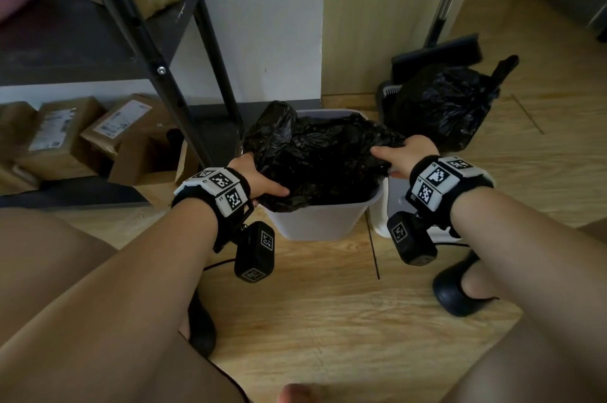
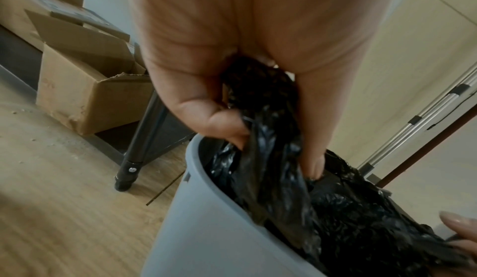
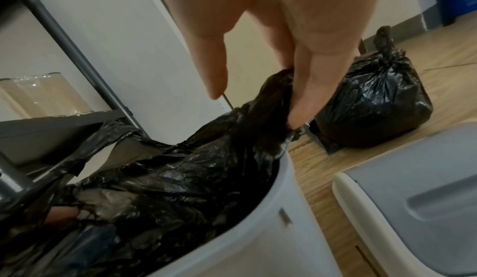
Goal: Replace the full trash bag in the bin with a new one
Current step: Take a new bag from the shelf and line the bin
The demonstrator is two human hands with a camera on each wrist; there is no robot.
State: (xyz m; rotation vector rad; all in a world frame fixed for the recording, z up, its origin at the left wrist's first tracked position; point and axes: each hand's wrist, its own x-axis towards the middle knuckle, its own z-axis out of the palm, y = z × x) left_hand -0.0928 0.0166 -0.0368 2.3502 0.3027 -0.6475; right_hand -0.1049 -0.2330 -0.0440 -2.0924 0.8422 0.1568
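From the head view, the white bin [image 1: 323,222] stands on the wood floor with a black trash bag [image 1: 322,152] bunched over its mouth; the left hand [image 1: 259,177] and right hand [image 1: 409,152] each grip an edge of it. A tied full bag [image 1: 443,100] sits on the floor to the right, beside a broom [image 1: 437,54].

Left wrist view — fingers [image 2: 227,126] curl round a gathered fold of plastic above the rim.

Right wrist view — thumb and fingers [image 3: 312,85] pinch the bag's edge, the forefinger straight.
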